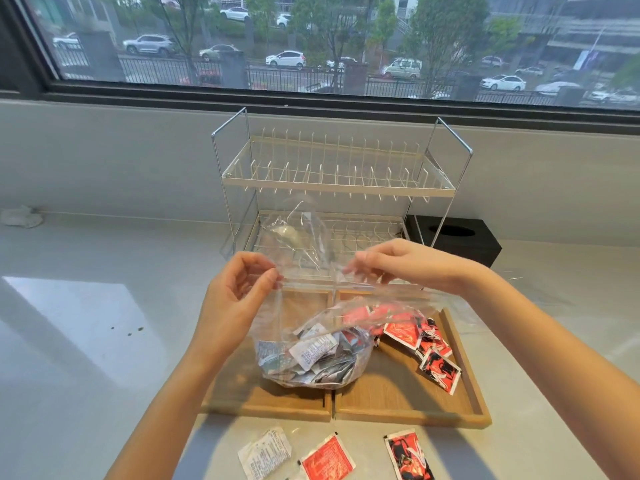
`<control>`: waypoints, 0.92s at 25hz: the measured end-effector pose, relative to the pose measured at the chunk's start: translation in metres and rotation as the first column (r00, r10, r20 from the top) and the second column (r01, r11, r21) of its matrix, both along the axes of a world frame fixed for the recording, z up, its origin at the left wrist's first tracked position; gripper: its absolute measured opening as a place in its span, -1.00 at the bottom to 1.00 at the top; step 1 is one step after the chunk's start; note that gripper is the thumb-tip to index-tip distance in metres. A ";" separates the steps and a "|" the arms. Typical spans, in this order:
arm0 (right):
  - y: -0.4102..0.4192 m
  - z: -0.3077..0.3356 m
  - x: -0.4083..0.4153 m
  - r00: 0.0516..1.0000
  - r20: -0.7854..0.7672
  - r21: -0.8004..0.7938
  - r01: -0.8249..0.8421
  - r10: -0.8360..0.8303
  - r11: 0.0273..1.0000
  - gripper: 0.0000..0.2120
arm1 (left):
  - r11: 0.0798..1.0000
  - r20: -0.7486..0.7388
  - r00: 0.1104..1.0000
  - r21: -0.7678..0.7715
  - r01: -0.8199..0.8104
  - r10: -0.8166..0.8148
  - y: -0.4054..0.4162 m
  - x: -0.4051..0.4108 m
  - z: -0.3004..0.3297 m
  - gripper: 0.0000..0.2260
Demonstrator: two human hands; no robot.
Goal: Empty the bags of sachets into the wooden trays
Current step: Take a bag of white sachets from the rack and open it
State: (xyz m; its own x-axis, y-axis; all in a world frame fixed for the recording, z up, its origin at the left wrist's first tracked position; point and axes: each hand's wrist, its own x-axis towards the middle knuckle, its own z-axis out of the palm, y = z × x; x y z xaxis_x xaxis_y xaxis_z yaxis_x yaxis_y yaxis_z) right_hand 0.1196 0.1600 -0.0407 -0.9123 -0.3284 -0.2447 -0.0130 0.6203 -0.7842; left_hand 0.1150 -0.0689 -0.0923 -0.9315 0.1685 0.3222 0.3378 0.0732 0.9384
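Head view: my left hand (239, 289) and right hand (391, 263) each pinch the mouth of a clear, floppy plastic bag (311, 351) of white sachets, its belly resting across the left wooden tray (242, 407). Red sachets (433, 348) lie in the right wooden tray (464, 375). I judge it light, slippery and limp; gripping the bottom corners should tip it out.

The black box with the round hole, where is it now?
In the head view, the black box stands on the counter at the right, just behind the dish rack.
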 end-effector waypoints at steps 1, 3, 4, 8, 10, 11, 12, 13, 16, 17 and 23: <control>0.004 -0.002 0.001 1.000 0.006 0.051 -0.022 0.022 0.998 -0.73 | 1.000 -0.005 1.000 -0.001 -0.003 0.003 0.000 0.000 0.001 -0.87; 0.010 -0.004 0.003 0.998 0.030 0.104 -0.066 0.063 0.992 -0.79 | 1.000 -0.007 1.000 -0.003 -0.013 0.013 0.001 0.001 0.002 -0.86; 0.012 -0.004 0.003 0.998 0.017 0.106 -0.066 0.065 0.992 -0.78 | 1.000 -0.006 1.000 -0.001 -0.018 0.018 0.001 0.001 0.002 -0.86; 0.015 0.002 0.003 0.979 -0.181 -0.045 0.082 -0.088 0.996 -0.86 | 0.999 0.007 0.999 0.007 -0.045 0.045 -0.001 0.000 0.003 -0.86; 0.015 0.011 0.005 0.948 -0.272 -0.124 0.136 -0.165 0.983 -0.85 | 0.998 0.011 0.998 0.005 -0.058 0.058 -0.003 -0.001 0.003 -0.84; 0.015 0.016 0.006 0.934 -0.303 -0.149 0.147 -0.187 0.978 -0.85 | 0.998 0.012 0.998 -0.001 -0.063 0.063 -0.003 -0.002 0.003 -0.84; 0.015 0.021 0.007 0.922 -0.330 -0.171 0.152 -0.202 0.974 -0.85 | 0.998 0.013 0.998 -0.005 -0.068 0.068 -0.003 -0.002 0.003 -0.84; 0.014 0.025 0.008 0.908 -0.359 -0.189 0.154 -0.214 0.970 -0.85 | 0.997 0.013 0.997 -0.006 -0.073 0.074 -0.003 -0.002 0.003 -0.85; 0.014 0.037 0.006 0.867 -0.452 -0.158 0.155 -0.211 0.975 -0.87 | 0.997 0.007 0.997 -0.011 -0.080 0.080 -0.002 -0.003 0.004 -0.88; 0.014 0.039 0.006 0.859 -0.476 -0.123 0.148 -0.189 0.981 -0.87 | 0.997 0.004 0.997 -0.015 -0.082 0.082 -0.002 -0.003 0.004 -0.88; 0.029 0.029 0.016 0.849 -0.508 0.059 0.199 -0.142 0.978 -0.63 | 0.977 0.010 0.977 0.016 -0.212 0.212 -0.008 -0.009 0.000 -0.85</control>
